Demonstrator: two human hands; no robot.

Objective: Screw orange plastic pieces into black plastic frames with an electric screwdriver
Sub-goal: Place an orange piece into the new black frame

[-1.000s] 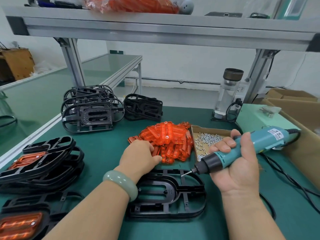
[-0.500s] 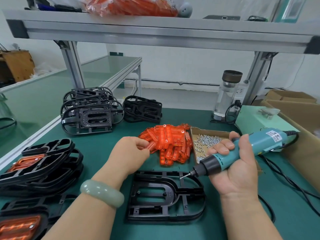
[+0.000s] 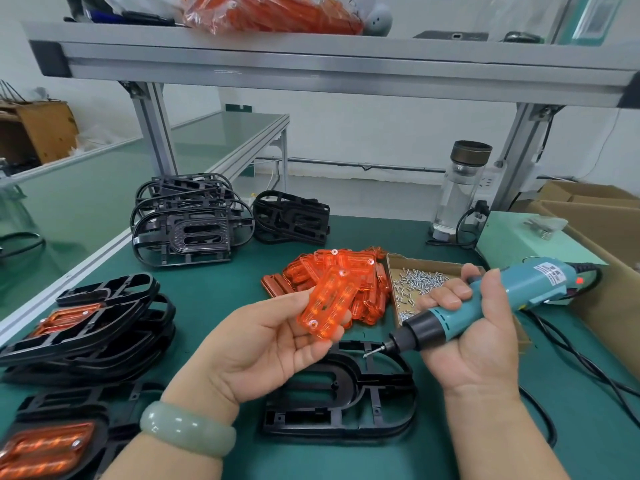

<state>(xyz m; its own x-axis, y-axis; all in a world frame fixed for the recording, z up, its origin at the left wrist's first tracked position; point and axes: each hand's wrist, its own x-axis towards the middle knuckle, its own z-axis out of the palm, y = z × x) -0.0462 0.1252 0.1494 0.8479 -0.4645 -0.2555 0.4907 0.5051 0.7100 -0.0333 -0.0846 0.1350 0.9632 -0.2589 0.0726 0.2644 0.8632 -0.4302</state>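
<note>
My left hand (image 3: pixel 263 344) holds an orange plastic piece (image 3: pixel 327 306) palm up, lifted above the far end of a black plastic frame (image 3: pixel 341 400) that lies flat on the green table. My right hand (image 3: pixel 474 334) grips a teal electric screwdriver (image 3: pixel 485 303); its bit points down-left, just over the frame's upper right edge. Behind the hands lies a pile of orange pieces (image 3: pixel 346 271). An open cardboard box of small silver screws (image 3: pixel 415 285) sits right of the pile.
Assembled frames with orange inserts are stacked at the left (image 3: pixel 86 327) and bottom left (image 3: pixel 48 441). Bare black frames are piled at the back (image 3: pixel 190 223). A glass bottle (image 3: pixel 460 192), a pale green box (image 3: pixel 526 237), cardboard boxes (image 3: pixel 606 220) and the screwdriver cable (image 3: pixel 588 365) are on the right.
My left hand pulled one orange piece out of the pile, turned palm up and brought it toward me over the frame. My right hand with the screwdriver stayed nearly still.
</note>
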